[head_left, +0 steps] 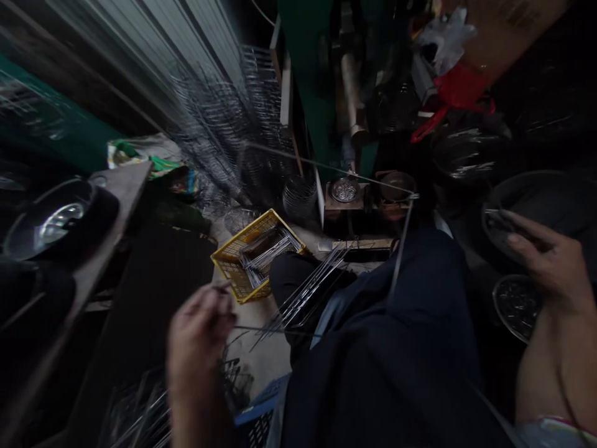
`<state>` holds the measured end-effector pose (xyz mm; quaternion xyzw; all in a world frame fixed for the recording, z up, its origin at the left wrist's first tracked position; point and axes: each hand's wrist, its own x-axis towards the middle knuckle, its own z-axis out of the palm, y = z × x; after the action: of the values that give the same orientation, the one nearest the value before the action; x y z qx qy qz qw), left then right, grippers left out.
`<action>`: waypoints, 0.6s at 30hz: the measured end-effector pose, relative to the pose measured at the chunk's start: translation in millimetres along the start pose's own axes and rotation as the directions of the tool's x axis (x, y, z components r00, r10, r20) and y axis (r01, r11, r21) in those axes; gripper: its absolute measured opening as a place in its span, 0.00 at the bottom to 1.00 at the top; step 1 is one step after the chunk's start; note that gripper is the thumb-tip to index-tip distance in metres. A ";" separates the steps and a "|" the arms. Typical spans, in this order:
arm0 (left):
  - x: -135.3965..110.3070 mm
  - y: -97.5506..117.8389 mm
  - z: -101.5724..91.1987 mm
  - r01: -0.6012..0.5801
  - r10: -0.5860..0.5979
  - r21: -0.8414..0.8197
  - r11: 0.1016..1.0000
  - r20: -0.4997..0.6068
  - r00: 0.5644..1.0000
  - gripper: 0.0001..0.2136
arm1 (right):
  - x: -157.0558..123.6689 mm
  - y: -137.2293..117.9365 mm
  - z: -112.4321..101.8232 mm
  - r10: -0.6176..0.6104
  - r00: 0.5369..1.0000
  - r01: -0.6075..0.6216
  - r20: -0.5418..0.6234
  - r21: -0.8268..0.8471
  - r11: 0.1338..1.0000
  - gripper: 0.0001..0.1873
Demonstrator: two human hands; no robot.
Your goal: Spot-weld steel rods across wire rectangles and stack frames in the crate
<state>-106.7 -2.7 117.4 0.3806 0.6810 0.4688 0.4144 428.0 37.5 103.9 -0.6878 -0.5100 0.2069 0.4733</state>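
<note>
My left hand (203, 330), smeared by motion, is closed in a pinch at the left. It appears to hold a thin bent wire frame (326, 165), whose long side crosses in front of the machine and bends down at a corner over my right thigh. Part of the frame near the fingers is too blurred to follow. At the right, my right hand (553, 261) pinches a small dark metal piece (499, 219) between thumb and fingers, above a dark basin (494, 186). A bundle of straight metal rods (308, 289) lies across my left thigh.
A yellow crate (233, 274) with wire pieces stands on the floor. Ahead is a green press machine (321, 130), with a dish of small metal bits (345, 190) under it. Stacked wire racks (219, 124) lean behind. A bowl of small parts (517, 305) sits below my right hand.
</note>
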 end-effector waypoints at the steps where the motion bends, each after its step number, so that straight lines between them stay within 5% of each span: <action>1: 1.0 -18.9 24.3 0.091 -0.077 -0.129 0.987 0.112 0.991 0.16 | -1.9 -3.2 -3.6 -0.022 1.000 0.021 -0.022 -0.031 0.999 0.29; 3: -1.7 -51.3 65.9 0.240 -0.153 -0.222 0.945 0.350 0.924 0.20 | -6.6 -7.9 -9.5 -0.062 0.997 0.057 -0.045 -0.110 0.992 0.28; 4: -4.7 -63.5 80.2 0.322 -0.192 -0.197 0.926 0.488 0.851 0.22 | -10.0 -9.8 -11.0 -0.081 0.996 0.073 -0.044 -0.161 0.984 0.27; 7: -14.2 -84.0 93.7 0.437 -0.288 -0.025 0.899 0.717 0.635 0.30 | -29.0 -15.6 -4.6 -0.126 0.989 0.141 0.072 -0.277 0.951 0.29; 8: -16.7 -87.2 91.4 0.434 -0.308 0.016 0.901 0.730 0.611 0.32 | -38.9 -17.6 2.4 -0.128 0.979 0.169 0.162 -0.273 0.947 0.30; 10: -20.7 -90.8 84.6 0.397 -0.308 0.039 0.917 0.700 0.644 0.34 | -62.4 -21.0 24.3 -0.112 0.910 0.211 0.400 -0.211 0.955 0.32; 12: -24.7 -92.1 82.6 0.376 -0.283 -0.010 0.927 0.641 0.713 0.36 | -86.6 -22.8 53.5 -0.098 0.774 0.231 0.626 -0.134 0.964 0.33; 14: -28.8 -91.5 88.8 0.429 -0.289 -0.084 0.899 0.622 0.728 0.39 | -105.6 -22.6 82.9 -0.123 0.646 0.257 0.754 -0.063 0.964 0.34; 16: -31.7 -90.2 100.2 0.511 -0.309 -0.151 0.846 0.642 0.701 0.43 | -115.6 -21.2 105.5 -0.161 0.586 0.298 0.794 -0.026 0.954 0.35; 18: -31.9 -90.3 110.9 0.549 -0.302 -0.198 0.812 0.662 0.686 0.46 | -116.2 -20.4 116.8 -0.187 0.578 0.349 0.795 -0.034 0.936 0.35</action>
<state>-4.6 -20.3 13.8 0.2486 0.4789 0.3338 0.7730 282.2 -14.8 44.0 -0.4846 -0.7795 0.3615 0.1639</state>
